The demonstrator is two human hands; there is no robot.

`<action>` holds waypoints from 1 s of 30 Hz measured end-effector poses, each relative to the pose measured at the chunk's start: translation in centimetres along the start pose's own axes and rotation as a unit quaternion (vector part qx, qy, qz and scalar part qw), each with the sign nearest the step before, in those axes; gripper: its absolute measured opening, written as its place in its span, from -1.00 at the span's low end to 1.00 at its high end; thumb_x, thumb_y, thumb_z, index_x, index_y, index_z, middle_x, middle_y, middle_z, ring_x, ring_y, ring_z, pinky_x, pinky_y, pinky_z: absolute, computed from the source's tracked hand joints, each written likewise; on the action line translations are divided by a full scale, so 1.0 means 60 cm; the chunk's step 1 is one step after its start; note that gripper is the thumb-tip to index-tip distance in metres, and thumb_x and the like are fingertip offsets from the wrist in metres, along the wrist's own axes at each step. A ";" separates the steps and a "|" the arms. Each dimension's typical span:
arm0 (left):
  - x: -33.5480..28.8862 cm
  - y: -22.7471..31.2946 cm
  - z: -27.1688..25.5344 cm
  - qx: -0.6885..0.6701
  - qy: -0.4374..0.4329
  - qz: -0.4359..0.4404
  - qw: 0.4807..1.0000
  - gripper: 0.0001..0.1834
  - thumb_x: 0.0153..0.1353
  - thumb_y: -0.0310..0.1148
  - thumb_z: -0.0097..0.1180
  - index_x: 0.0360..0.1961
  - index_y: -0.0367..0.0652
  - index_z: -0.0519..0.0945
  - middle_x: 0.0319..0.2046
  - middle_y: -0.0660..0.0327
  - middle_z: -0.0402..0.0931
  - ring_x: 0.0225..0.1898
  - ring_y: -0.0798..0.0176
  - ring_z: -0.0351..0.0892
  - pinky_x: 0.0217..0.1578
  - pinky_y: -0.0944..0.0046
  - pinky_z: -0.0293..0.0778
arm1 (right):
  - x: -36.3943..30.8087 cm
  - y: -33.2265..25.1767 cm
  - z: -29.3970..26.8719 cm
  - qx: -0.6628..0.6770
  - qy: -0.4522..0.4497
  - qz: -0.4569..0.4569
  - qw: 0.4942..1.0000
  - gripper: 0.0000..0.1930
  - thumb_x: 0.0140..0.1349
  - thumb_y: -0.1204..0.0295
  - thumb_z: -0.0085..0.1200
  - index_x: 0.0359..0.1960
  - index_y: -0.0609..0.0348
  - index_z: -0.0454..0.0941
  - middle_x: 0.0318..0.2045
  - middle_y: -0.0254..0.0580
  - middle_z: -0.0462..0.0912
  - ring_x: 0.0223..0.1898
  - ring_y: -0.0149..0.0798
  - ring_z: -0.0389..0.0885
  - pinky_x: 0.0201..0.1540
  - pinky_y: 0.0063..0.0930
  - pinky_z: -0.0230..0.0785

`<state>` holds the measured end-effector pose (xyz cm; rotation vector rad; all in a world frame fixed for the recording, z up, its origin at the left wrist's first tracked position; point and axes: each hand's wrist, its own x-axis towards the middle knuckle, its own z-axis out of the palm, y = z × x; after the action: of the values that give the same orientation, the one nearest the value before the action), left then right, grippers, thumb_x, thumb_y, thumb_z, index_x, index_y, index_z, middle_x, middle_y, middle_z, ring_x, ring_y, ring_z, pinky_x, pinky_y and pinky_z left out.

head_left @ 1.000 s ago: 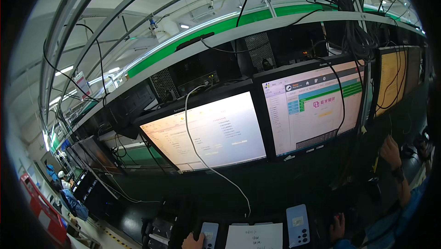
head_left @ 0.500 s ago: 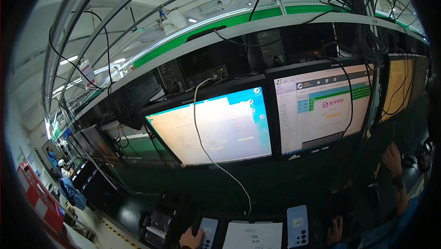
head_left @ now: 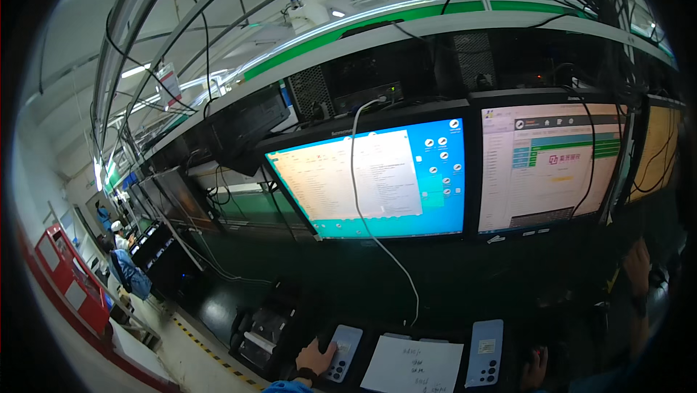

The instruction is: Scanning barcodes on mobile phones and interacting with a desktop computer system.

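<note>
Here, parted left fingers [head_left: 332, 349] touch a blue phone [head_left: 348, 346]; I cannot tell whether the right hand [head_left: 535, 369] grips.

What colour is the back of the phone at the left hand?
The phone has a pale blue back; the head view shows it best.

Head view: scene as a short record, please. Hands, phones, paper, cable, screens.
left hand: at left phone's near-left edge, apparently touching
right hand: right of both phones, on something dark with a red glint; unclear what
left phone: pale blue, back up
right phone: pale blue, back up, label on it
paper: between phones, handwritten
white cable: hangs across left screen
right screen: lit
</note>
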<state>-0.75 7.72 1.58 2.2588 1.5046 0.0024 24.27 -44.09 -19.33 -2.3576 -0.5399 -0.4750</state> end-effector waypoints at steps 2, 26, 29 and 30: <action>-0.004 0.002 -0.002 0.000 0.019 0.013 1.000 -0.06 0.06 0.37 -0.07 0.19 -0.27 0.39 -0.01 -0.20 0.50 0.05 -0.19 0.47 0.07 0.00 0.38 | 0.001 -0.004 -0.001 -0.013 -0.002 0.001 1.000 -0.53 0.16 0.56 0.00 0.16 0.08 0.39 0.23 0.14 0.28 0.23 0.18 0.28 0.26 -0.13 0.19; -0.003 0.002 0.001 0.009 0.039 0.008 0.999 -0.13 0.07 0.34 -0.05 0.16 -0.22 0.44 -0.08 -0.20 0.54 -0.01 -0.20 0.52 0.02 -0.02 0.42 | -0.003 -0.007 0.007 -0.028 -0.029 -0.033 0.999 -0.59 0.19 0.48 0.00 0.12 0.10 0.43 0.20 0.12 0.35 0.19 0.18 0.34 0.21 -0.12 0.26; 0.002 -0.004 0.009 0.006 0.041 0.010 0.999 -0.09 0.06 0.36 -0.06 0.18 -0.22 0.41 -0.06 -0.19 0.53 0.02 -0.20 0.50 0.04 -0.01 0.41 | -0.003 -0.020 -0.004 0.000 -0.028 -0.030 0.999 -0.60 0.22 0.47 0.00 0.13 0.10 0.42 0.22 0.12 0.33 0.19 0.18 0.34 0.21 -0.12 0.26; 0.002 -0.005 0.010 0.005 0.043 0.011 0.999 -0.09 0.06 0.37 -0.06 0.19 -0.22 0.41 -0.06 -0.19 0.53 0.02 -0.20 0.50 0.04 -0.01 0.41 | -0.004 -0.016 -0.001 0.003 -0.024 -0.029 0.999 -0.60 0.22 0.47 0.00 0.13 0.10 0.42 0.22 0.12 0.33 0.19 0.18 0.34 0.21 -0.12 0.26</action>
<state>-0.82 7.70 0.88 2.3104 1.5258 0.0991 23.59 -43.53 -18.88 -2.3573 -0.6324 -0.4444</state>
